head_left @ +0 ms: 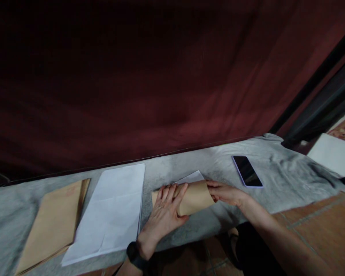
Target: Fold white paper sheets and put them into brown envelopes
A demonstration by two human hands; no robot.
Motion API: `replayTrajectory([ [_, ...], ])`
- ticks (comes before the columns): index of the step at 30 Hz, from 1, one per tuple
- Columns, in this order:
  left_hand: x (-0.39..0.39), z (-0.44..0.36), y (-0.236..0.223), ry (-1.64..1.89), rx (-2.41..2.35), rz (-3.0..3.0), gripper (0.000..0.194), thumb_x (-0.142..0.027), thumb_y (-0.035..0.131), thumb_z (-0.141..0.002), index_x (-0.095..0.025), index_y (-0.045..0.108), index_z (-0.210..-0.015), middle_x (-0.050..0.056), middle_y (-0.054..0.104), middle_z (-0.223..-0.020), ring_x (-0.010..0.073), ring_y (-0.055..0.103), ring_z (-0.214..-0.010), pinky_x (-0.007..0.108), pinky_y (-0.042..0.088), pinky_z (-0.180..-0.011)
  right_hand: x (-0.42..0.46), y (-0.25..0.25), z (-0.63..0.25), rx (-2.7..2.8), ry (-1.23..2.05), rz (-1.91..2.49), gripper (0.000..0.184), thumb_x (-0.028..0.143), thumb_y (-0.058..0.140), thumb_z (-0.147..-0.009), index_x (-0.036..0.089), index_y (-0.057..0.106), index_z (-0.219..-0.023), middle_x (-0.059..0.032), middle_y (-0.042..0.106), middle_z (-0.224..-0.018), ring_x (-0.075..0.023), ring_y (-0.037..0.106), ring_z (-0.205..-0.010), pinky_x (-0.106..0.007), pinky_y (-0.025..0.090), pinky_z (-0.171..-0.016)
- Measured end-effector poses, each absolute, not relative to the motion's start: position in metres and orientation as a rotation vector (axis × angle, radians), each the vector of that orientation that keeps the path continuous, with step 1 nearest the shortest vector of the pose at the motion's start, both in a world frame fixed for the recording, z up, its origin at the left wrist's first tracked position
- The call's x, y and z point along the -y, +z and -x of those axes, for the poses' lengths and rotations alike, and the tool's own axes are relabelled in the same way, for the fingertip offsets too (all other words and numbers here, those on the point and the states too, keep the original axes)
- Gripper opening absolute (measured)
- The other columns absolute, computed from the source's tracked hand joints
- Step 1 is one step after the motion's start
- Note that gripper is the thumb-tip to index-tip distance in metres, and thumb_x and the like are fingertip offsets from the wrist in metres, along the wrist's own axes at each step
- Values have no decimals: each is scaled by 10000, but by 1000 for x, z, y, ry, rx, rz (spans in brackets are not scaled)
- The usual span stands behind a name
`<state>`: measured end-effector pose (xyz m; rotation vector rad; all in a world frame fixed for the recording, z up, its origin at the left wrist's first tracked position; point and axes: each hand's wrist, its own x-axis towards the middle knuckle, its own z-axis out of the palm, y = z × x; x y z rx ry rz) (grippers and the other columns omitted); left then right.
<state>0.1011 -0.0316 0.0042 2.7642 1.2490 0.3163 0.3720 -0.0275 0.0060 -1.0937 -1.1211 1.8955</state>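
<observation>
1 brown paper (197, 197), curling on the desk (201, 159), 1 white sheet (192, 177) peeking behind: left fingers (167, 192) spreading, pressing; right fingers (214, 188) apparently tucking inside, grip not showing; uneven pressure risking creases.

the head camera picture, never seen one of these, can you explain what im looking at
There is no robot here: it is one picture from a camera worn on a person's head, looking forward and down at their two bare hands. A grey cloth covers the surface, with a dark red curtain behind. From the left lie brown envelopes, white paper sheets and a phone. Between sheets and phone, the left hand presses on a curved piece of brown paper, while the right hand has its fingers at the other end, partly hidden.
</observation>
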Motion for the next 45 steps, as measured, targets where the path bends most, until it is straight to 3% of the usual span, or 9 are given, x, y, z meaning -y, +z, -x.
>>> replayTrajectory([
  [6, 17, -71, 14, 466, -1464, -2712, 1082, -436, 722, -761, -265, 70, -1608, 127, 495, -1447, 345, 483, -1284, 513, 350, -1112, -2, -15, -391, 1276, 983, 1558, 364, 521, 652, -823, 199, 657, -994, -45, 678, -855, -204, 628, -749, -355, 508, -710],
  [9, 14, -61, 13, 437, -1519, -2677, 1082, -432, 714, -763, -267, 54, -1605, 127, 515, -1426, 337, 520, -1236, 495, 382, -1076, -3, -32, -384, 1597, 682, 1801, 351, 445, 704, -799, 200, 639, -1041, -90, 672, -1012, -252, 639, -915, -391, 491, -842],
  [14, 14, -56, 4, 295, -1540, -2619, 1111, -414, 730, -722, -296, 59, -1600, 108, 510, -1424, 341, 508, -1270, 497, 370, -1086, 7, -42, -355, 1704, 605, 1945, 315, 315, 705, -767, 178, 613, -1035, -131, 657, -1029, -307, 626, -999, -393, 452, -863],
  [20, 12, -51, 1, 253, -1536, -2552, 1116, -373, 732, -704, -291, 70, -1599, 97, 525, -1397, 323, 516, -1257, 489, 342, -1113, 0, -39, -358, 1679, 748, 1865, 88, 235, 684, -748, 238, 607, -792, -35, 650, -823, -240, 621, -899, -341, 448, -817],
  [23, 10, -49, -1, 251, -1551, -2526, 1139, -374, 742, -689, -283, 65, -1600, 99, 531, -1382, 323, 513, -1256, 496, 340, -1116, -8, -34, -378, 1569, 734, 1788, 39, 250, 640, -793, 241, 602, -788, -26, 635, -781, -231, 623, -818, -347, 465, -782],
  [27, 8, -48, -3, 266, -1568, -2501, 1131, -368, 738, -688, -279, 75, -1599, 106, 520, -1394, 329, 499, -1277, 512, 331, -1125, -19, -23, -405, 1337, 680, 1649, 208, 441, 521, -901, 239, 570, -893, -40, 635, -809, -231, 604, -767, -358, 486, -715],
  [31, 6, -49, -3, 300, -1577, -2471, 1121, -373, 733, -702, -282, 64, -1597, 115, 507, -1405, 338, 470, -1319, 542, 297, -1149, -20, -18, -405, 1146, 764, 1373, 396, 630, 604, -822, 242, 560, -890, -30, 631, -816, -221, 566, -790, -338, 474, -722],
  [37, 3, -48, -6, 362, -1641, -2496, 1131, -343, 706, -722, -315, -17, -1592, 102, 483, -1417, 337, 432, -1371, 620, 180, -1192, -15, -19, -391, 1302, 828, 1382, 368, 609, 605, -817, 243, 571, -800, 3, 565, -725, -193, 516, -709, -311, 417, -662],
  [45, 1, -51, -8, 418, -1661, -2611, 1124, -322, 707, -714, -279, 11, -1596, 134, 465, -1432, 347, 416, -1381, 636, 171, -1194, -15, -21, -399, 1295, 979, 1459, 286, 536, 629, -797, 257, 566, -795, 18, 558, -700, -183, 549, -646, -291, 473, -538],
])
